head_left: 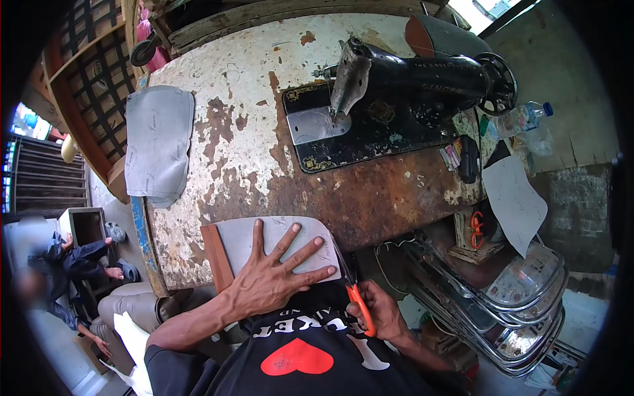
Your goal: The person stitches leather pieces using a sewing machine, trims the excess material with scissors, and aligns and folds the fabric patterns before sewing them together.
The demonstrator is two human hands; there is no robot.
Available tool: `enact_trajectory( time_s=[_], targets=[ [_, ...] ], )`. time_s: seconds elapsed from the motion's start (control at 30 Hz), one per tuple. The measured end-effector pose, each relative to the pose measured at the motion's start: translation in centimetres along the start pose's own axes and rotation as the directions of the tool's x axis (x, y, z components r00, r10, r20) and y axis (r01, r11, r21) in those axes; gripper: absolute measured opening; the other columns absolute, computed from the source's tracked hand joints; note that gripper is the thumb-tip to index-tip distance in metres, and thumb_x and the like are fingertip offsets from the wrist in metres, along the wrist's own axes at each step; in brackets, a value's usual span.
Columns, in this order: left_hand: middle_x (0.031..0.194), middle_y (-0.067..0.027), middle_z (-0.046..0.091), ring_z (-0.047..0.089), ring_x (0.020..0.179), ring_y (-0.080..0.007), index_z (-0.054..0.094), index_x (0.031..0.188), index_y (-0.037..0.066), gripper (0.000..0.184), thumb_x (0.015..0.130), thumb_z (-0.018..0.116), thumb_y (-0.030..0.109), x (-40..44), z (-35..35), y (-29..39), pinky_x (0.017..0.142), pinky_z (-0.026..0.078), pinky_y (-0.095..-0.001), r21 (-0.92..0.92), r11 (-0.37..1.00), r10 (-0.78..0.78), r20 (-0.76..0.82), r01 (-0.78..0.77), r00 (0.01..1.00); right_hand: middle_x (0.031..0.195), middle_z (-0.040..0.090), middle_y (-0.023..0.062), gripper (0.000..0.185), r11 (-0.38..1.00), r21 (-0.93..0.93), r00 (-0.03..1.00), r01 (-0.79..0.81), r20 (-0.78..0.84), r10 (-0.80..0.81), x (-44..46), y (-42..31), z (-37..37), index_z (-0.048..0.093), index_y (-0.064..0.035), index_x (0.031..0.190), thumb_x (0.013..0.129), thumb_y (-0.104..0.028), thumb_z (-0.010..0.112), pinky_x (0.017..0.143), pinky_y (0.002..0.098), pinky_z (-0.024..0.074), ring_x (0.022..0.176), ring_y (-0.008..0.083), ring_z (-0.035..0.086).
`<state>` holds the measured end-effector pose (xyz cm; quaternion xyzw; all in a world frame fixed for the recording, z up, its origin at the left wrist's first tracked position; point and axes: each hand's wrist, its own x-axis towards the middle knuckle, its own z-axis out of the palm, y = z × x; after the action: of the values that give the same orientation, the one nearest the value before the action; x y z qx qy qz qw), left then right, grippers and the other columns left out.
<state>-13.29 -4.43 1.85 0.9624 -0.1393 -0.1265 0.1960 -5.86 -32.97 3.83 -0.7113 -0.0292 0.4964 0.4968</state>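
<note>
My left hand (274,274) lies flat with its fingers spread, pressing on a grey printed fabric piece (238,232) at the table's near edge. A brown strip (216,254) runs along that piece's left side. My right hand (383,310) is closed round the orange handles of a pair of scissors (362,309). The dark blades point up and away, along the right edge of the fabric piece. Whether the blades have fabric between them is hard to see. A second grey printed piece (158,145) lies farther off on the left of the table.
A black sewing machine (422,82) stands on the worn table (231,152). Right of it are a plastic bottle (518,121), a hanging pale sheet (515,198), orange-handled scissors (476,230) on a ledge and stacked metal-framed chairs (522,297). Another person (66,264) sits at the left.
</note>
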Motion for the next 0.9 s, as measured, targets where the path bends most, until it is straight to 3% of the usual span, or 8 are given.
enact_trajectory(
  time_s=[0.27,0.37,0.43,0.47,0.57,0.6,0.67,0.9],
  targets=[
    [0.176,0.0033,0.026,0.019,0.162,-0.0406,0.040,0.155,0.061,0.063,0.098,0.063,0.053,-0.3,0.2,-0.6,0.117,0.000,-0.0874,0.023,0.998,0.052,0.025,-0.053,0.998,0.086,0.065,0.0015,0.044,1.000,-0.001,1.000,0.005,-0.014,-0.005,0.1,-0.9,0.6,0.059,-0.0006,0.120,0.094,-0.024,0.085,0.071,0.0268,0.0527,0.078,0.0089,0.064],
    [0.176,0.0031,0.024,0.018,0.163,-0.0365,0.042,0.156,0.056,0.060,0.100,0.060,0.050,-0.3,0.0,-0.6,0.117,0.001,-0.0870,-0.005,0.998,0.062,0.010,-0.062,0.998,0.088,0.065,0.0013,0.044,1.000,-0.002,1.000,0.014,-0.008,-0.014,-0.2,-0.5,0.6,0.059,-0.0016,0.121,0.093,-0.022,0.086,0.070,0.0270,0.0518,0.077,0.0084,0.063],
    [0.176,0.0036,0.024,0.017,0.163,-0.0362,0.042,0.156,0.056,0.060,0.099,0.059,0.049,-0.3,-0.7,-0.8,0.118,0.001,-0.0868,0.094,0.989,0.115,0.022,-0.117,0.993,0.091,0.066,0.0021,0.044,0.999,-0.018,0.999,-0.042,0.002,0.042,-0.2,0.2,0.2,0.058,-0.0018,0.122,0.092,-0.018,0.086,0.066,0.0259,0.0503,0.076,0.0076,0.062],
    [0.177,0.0036,0.023,0.016,0.164,-0.0356,0.042,0.157,0.056,0.061,0.099,0.059,0.046,-0.3,-0.5,-0.9,0.118,0.001,-0.0867,0.042,0.992,0.119,0.000,-0.119,0.993,0.091,0.065,0.0025,0.044,0.999,-0.018,0.999,-0.038,0.022,0.039,-0.1,1.2,-0.1,0.057,-0.0023,0.123,0.092,-0.015,0.085,0.061,0.0236,0.0493,0.072,0.0069,0.062],
    [0.177,0.0039,0.022,0.013,0.164,-0.0344,0.040,0.157,0.056,0.059,0.101,0.056,0.045,-0.4,-0.3,-1.1,0.119,0.001,-0.0850,0.030,0.991,0.132,-0.005,-0.132,0.991,0.088,0.062,0.0028,0.042,0.942,0.279,0.982,-0.186,0.054,0.179,-0.3,0.4,0.5,0.052,0.0002,0.124,0.096,-0.020,0.077,0.055,0.0247,0.0482,0.067,0.0080,0.059],
    [0.177,0.0039,0.022,0.013,0.164,-0.0344,0.040,0.157,0.056,0.059,0.101,0.056,0.045,-0.6,-0.4,-1.2,0.119,0.001,-0.0850,0.032,0.992,0.120,-0.007,-0.120,0.993,0.088,0.062,0.0028,0.042,0.944,0.272,0.982,-0.186,0.064,0.176,0.0,0.5,0.6,0.052,0.0002,0.124,0.096,-0.020,0.077,0.055,0.0247,0.0482,0.067,0.0080,0.059],
    [0.177,0.0041,0.022,0.013,0.164,-0.0342,0.039,0.157,0.057,0.057,0.102,0.053,0.046,-0.4,-0.2,-1.1,0.120,0.001,-0.0847,-0.015,0.992,0.128,-0.014,-0.129,0.992,0.088,0.062,0.0004,0.040,0.989,0.123,0.997,-0.083,0.017,0.081,0.0,0.9,0.9,0.053,-0.0047,0.123,0.093,-0.004,0.080,0.057,0.0196,0.0476,0.069,0.0027,0.059],
    [0.177,0.0047,0.022,0.012,0.165,-0.0336,0.037,0.158,0.057,0.058,0.103,0.050,0.049,-0.5,-0.2,-1.3,0.120,0.001,-0.0845,0.038,0.989,0.139,0.010,-0.140,0.990,0.091,0.065,0.0006,0.042,0.986,0.138,0.995,-0.091,0.055,0.084,0.0,0.3,0.3,0.054,-0.0048,0.125,0.091,-0.002,0.079,0.061,0.0181,0.0484,0.074,0.0025,0.063]
  ],
)
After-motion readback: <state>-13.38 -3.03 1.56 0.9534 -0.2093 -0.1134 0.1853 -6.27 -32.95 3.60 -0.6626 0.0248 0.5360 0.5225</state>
